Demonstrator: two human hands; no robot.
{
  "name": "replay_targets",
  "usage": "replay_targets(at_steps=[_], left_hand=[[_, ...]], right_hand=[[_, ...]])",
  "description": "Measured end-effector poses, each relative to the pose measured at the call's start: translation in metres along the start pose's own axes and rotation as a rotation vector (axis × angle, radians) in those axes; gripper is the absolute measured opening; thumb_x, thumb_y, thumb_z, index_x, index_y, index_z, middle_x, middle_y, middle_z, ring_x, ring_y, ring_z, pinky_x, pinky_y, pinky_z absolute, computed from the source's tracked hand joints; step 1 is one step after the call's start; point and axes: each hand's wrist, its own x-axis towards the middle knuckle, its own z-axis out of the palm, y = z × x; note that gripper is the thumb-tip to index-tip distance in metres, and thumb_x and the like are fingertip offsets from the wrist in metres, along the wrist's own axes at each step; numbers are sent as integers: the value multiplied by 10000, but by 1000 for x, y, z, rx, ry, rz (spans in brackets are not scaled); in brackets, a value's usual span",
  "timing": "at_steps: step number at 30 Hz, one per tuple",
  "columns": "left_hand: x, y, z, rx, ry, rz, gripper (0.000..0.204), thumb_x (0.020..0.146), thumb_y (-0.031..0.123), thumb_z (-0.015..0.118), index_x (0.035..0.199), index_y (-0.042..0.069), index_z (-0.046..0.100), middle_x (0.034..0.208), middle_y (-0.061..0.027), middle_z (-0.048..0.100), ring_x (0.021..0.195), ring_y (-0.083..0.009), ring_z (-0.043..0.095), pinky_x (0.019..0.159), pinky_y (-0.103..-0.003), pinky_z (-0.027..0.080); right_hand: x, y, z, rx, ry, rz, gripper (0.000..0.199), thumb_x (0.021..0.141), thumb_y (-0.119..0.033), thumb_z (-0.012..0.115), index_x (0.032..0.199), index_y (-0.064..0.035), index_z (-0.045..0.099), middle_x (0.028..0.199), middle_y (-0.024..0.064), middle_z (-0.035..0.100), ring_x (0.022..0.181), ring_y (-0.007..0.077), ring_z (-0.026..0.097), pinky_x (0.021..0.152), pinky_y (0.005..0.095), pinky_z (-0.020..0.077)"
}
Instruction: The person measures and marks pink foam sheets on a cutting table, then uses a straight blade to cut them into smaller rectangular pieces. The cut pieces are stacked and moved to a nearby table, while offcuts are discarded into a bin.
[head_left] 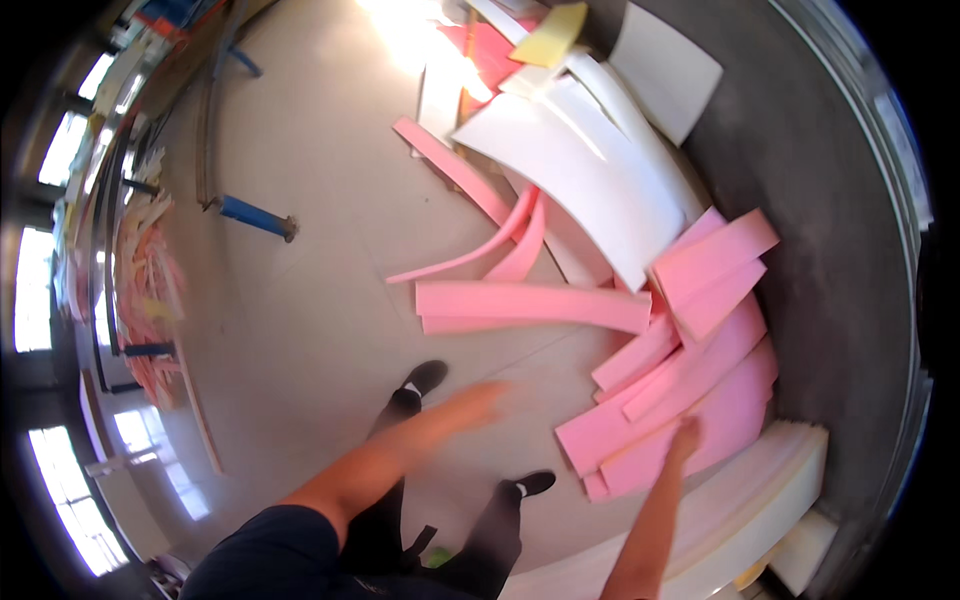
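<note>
Several pink foam sheets [715,430] lie overlapping in a pile at the right, their flat faces curving up against a dark panel. My right hand [687,437] is closed at the edge of one of the lower pink sheets; its fingers are small in view. My left hand [485,400] is stretched forward over the floor, smeared by motion, so its fingers cannot be made out. It is nearest to a long pink foam strip [530,307] lying crosswise ahead, and appears apart from it. Narrower pink strips [470,252] lie loose beyond that one.
Large white sheets [580,150] lean in a heap at the far right, with a yellow piece [552,35] on top. A dark panel [810,220] borders the right side. A pale stack of thick sheets [740,510] stands near right. A blue-ended metal leg [255,216] rests on the left floor.
</note>
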Motion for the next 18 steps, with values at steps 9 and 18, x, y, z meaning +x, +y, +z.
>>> replay_targets(at_steps=[9,18], left_hand=[[-491,-203,-126,114,157,-1222,618,809,393,729,1314,70,581,1219,-177,625,1114,-344,596,940,-449,481],[-515,-169,-206,-336,1156,-1110,440,874,384,703,1162,57,642,1054,-104,692,958,-229,657,810,-392,537]], right_hand=[[-409,-320,30,72,-1550,-924,624,850,-553,646,1290,-113,608,1151,140,694,1114,297,641,969,408,484],[-246,-625,-42,142,-1553,-1332,430,902,-252,589,1292,-70,584,1318,138,607,1136,276,620,925,358,512]])
